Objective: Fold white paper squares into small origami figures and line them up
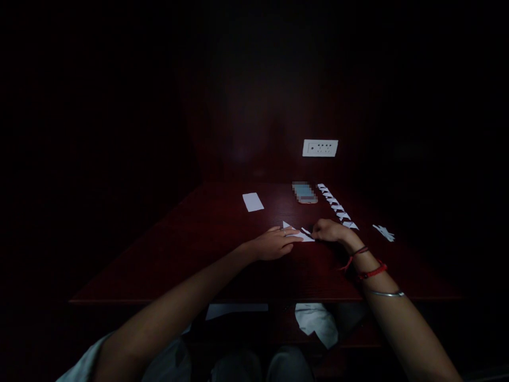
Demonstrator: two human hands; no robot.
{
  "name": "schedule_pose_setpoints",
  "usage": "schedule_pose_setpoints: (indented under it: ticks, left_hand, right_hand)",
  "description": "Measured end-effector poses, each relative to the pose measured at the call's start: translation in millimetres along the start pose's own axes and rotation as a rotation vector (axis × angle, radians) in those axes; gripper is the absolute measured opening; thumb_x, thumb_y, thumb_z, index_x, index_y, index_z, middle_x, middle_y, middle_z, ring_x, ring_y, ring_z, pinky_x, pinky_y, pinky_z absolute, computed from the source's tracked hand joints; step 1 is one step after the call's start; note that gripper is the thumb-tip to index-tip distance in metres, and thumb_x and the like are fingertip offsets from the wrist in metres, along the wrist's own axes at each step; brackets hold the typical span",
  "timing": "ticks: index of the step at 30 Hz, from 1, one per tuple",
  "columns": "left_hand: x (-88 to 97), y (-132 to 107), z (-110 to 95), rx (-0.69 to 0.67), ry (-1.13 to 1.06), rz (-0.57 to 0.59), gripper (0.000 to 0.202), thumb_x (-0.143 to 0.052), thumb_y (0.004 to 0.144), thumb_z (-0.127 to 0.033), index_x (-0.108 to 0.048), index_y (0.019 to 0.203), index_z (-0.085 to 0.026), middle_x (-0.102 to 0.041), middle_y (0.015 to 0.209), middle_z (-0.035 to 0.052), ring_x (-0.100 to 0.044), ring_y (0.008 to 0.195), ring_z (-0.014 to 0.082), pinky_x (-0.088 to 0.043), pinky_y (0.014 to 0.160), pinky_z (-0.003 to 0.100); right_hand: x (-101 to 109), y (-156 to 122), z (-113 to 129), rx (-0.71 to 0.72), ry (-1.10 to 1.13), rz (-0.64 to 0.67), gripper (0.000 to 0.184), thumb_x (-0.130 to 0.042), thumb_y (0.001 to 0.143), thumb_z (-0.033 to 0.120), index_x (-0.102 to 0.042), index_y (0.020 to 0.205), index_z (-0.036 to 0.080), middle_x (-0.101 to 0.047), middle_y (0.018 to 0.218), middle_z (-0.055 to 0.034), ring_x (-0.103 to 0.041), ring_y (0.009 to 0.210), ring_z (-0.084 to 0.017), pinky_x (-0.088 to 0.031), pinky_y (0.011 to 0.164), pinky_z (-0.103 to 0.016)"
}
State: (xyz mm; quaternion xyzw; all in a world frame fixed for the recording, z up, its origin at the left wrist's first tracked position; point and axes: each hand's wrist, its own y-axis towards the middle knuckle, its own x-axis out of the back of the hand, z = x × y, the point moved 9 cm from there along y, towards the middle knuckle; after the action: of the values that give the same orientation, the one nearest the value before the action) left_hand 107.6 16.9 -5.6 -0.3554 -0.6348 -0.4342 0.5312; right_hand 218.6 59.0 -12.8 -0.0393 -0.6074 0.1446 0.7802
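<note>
A white paper triangle point(306, 238) lies on the dark red table, partly covered by my left hand point(274, 243). The fingers of that hand are stretched out and rest flat on the paper; a ring shows on one finger. Just to the right, my right hand point(329, 230) is closed in a pinch. A narrow paper strip point(306, 232) runs from its fingertips along the triangle's upper right edge. Whether the strip is still joined to the triangle I cannot tell.
Behind my hands lie a white paper rectangle point(253, 201) and a blurred-out phone point(305, 192). A row of folded white paper pieces point(336, 206) runs along the right, with loose paper strips point(384, 232) beyond it. A socket plate point(320, 148) is on the back wall. Below the tabletop, crumpled white material point(316, 321) shows.
</note>
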Motion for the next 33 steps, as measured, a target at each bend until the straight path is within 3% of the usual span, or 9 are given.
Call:
schedule_pose_setpoints:
  ticks: [8, 14, 18, 21, 26, 30, 33]
  left_hand:
    - [5.7, -2, -4, 0.008, 0.004, -0.013, 0.036, -0.026, 0.083, -0.021, -0.028, 0.118, -0.029, -0.031, 0.125, -0.0009, -0.026, 0.115, 0.0124, -0.020, 0.093, 0.035]
    - [17.7, -5, -11, 0.014, 0.134, -0.099, 0.038, -0.030, 0.081, -0.023, -0.028, 0.119, -0.027, -0.022, 0.130, 0.0000, -0.019, 0.118, 0.0151, -0.019, 0.093, 0.033]
    - [23.8, -2, -23, -0.059, 0.202, -0.126, 0.040, -0.033, 0.081, -0.024, -0.026, 0.120, -0.025, -0.022, 0.130, 0.0007, -0.015, 0.119, 0.0164, -0.016, 0.095, 0.035]
    - [24.6, 16, -40, -0.155, 0.206, -0.122, 0.038, -0.031, 0.082, -0.026, -0.028, 0.120, -0.025, -0.025, 0.128, 0.0006, -0.017, 0.119, 0.0166, -0.017, 0.094, 0.034]
    - [24.4, 75, -73, -0.196, 0.166, -0.221, 0.035, -0.029, 0.083, -0.030, -0.033, 0.117, -0.024, -0.029, 0.125, 0.0021, -0.022, 0.116, 0.0163, -0.024, 0.090, 0.031]
    - [13.3, 109, -87, -0.164, 0.146, -0.264, 0.033, -0.030, 0.082, -0.031, -0.037, 0.114, -0.022, -0.031, 0.124, 0.0037, -0.027, 0.113, 0.0170, -0.027, 0.088, 0.031]
    - [7.1, 110, -85, -0.158, 0.137, -0.253, 0.033, -0.032, 0.082, -0.031, -0.038, 0.113, -0.022, -0.032, 0.123, 0.0037, -0.027, 0.114, 0.0175, -0.027, 0.088, 0.032]
  right_hand:
    - [4, 0, -24, -0.050, 0.092, -0.021, 0.018, -0.049, 0.063, 0.023, -0.060, 0.065, 0.009, -0.057, 0.061, -0.0051, -0.046, 0.051, -0.009, -0.033, 0.046, -0.018]
    - [22, -13, -32, 0.002, 0.291, -0.207, 0.020, -0.047, 0.064, 0.027, -0.058, 0.064, 0.011, -0.055, 0.057, -0.0022, -0.045, 0.049, -0.008, -0.033, 0.045, -0.017]
    - [39, -43, -71, -0.044, 0.337, -0.325, 0.019, -0.048, 0.064, 0.027, -0.058, 0.069, 0.011, -0.056, 0.060, -0.0024, -0.047, 0.052, -0.008, -0.034, 0.047, -0.017]
    - [49, -67, -118, -0.166, 0.304, -0.340, 0.020, -0.048, 0.065, 0.027, -0.059, 0.069, 0.011, -0.057, 0.062, -0.0034, -0.048, 0.053, -0.009, -0.034, 0.046, -0.017]
    - [58, -101, -191, -0.462, 0.215, -0.356, 0.020, -0.051, 0.064, 0.024, -0.062, 0.073, 0.010, -0.059, 0.062, -0.0051, -0.050, 0.051, -0.009, -0.033, 0.044, -0.016]
    - [56, -111, -207, -0.524, 0.102, -0.327, 0.020, -0.051, 0.065, 0.026, -0.063, 0.070, 0.011, -0.059, 0.061, -0.0040, -0.049, 0.050, -0.008, -0.032, 0.043, -0.016]
    - [56, -110, -205, -0.514, 0.061, -0.331, 0.025, -0.048, 0.067, 0.031, -0.064, 0.068, 0.011, -0.059, 0.061, -0.0045, -0.049, 0.050, -0.009, -0.032, 0.044, -0.018]
